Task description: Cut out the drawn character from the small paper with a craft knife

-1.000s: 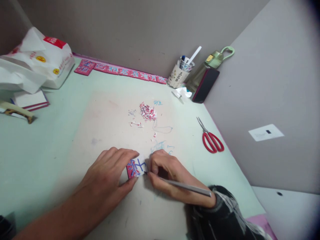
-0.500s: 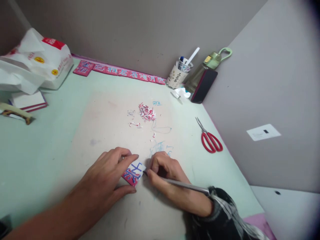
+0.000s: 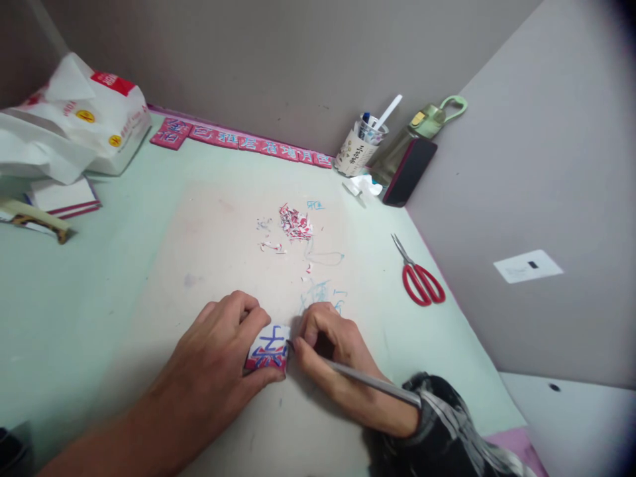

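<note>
Between the thumb and fingers of my left hand (image 3: 231,348) is a small square tile (image 3: 269,346), white on its far part and red near me, with a blue written character. My right hand (image 3: 332,358) is closed like a writing grip around a slim silver-handled carving knife (image 3: 375,381). Its dark tip touches or nearly touches the tile's right edge; the exact contact is too small to tell. Beyond my hands lies a heap of red and white shavings (image 3: 296,222) on the beige mat (image 3: 213,218).
Red-handled scissors (image 3: 421,278) lie at the right. Along the back wall runs a row of red character tiles (image 3: 258,145). A pen cup (image 3: 355,147), green bottle (image 3: 397,149) and phone (image 3: 410,172) stand at the back right. Left are a tissue pack (image 3: 114,119) and a yellowish cutter (image 3: 37,218).
My left hand has turned the tile slightly, so its character sits straighter, and its fingers have shifted on the edges. The knife tip stays by the right edge. The view has moved a little.
</note>
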The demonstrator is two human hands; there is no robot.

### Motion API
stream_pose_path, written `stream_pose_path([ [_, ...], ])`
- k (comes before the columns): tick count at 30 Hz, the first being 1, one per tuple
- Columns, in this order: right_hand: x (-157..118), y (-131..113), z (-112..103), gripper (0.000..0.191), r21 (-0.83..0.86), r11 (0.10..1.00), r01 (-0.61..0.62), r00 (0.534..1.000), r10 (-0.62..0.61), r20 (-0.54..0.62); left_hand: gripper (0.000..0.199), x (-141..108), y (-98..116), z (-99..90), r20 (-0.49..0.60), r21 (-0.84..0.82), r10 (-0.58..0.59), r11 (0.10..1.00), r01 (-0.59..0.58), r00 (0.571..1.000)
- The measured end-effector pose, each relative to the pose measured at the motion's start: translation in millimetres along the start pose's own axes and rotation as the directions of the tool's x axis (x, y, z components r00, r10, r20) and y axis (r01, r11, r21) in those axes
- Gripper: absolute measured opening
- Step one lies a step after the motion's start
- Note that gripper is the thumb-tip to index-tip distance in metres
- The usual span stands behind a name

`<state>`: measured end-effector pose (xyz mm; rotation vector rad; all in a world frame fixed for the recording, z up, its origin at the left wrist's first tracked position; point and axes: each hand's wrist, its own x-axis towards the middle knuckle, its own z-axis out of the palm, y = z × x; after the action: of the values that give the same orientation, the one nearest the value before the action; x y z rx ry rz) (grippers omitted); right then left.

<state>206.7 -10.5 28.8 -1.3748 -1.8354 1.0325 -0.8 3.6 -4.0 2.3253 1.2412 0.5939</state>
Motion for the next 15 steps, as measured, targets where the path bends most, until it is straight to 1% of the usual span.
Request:
stream_pose_path([
  [2,-0.4,-0.4,1.5,0.023,-0.006,1.0,-0.013,1.0,0.013,-0.022,0.032,0.7,-0.2,1.3,-0.002,0.026,0.012,1.0,-0.012,1.0],
  [5,-0.9,1.4,2.7,0.024,-0.007,1.0,-0.022,0.998,0.021,-0.052,0.053,0.1,-1.4,2.6,-0.002,0.061,0.067,0.996,-0.067,0.998],
  [7,-1.0,3.6,2.8,0.024,-0.004,1.0,-0.023,0.998,0.022,-0.061,0.065,-1.1,-1.8,1.6,0.037,0.031,0.107,0.994,-0.108,0.994],
  [8,-0.9,4.6,2.7,0.024,-0.003,1.0,-0.023,0.998,0.022,-0.06,0.067,-1.5,-1.7,0.4,0.065,0.006,0.123,0.992,-0.124,0.99],
  [11,-0.9,6.2,2.3,0.023,0.002,1.0,-0.016,0.998,0.016,-0.056,0.064,-0.1,-1.6,-5.2,0.139,-0.052,0.136,0.99,-0.13,0.981],
  [15,-0.8,4.2,0.2,0.023,0.002,1.0,-0.016,0.999,0.016,-0.036,0.04,5.3,-5.2,-12.0,0.224,-0.097,0.135,0.989,-0.116,0.965],
])
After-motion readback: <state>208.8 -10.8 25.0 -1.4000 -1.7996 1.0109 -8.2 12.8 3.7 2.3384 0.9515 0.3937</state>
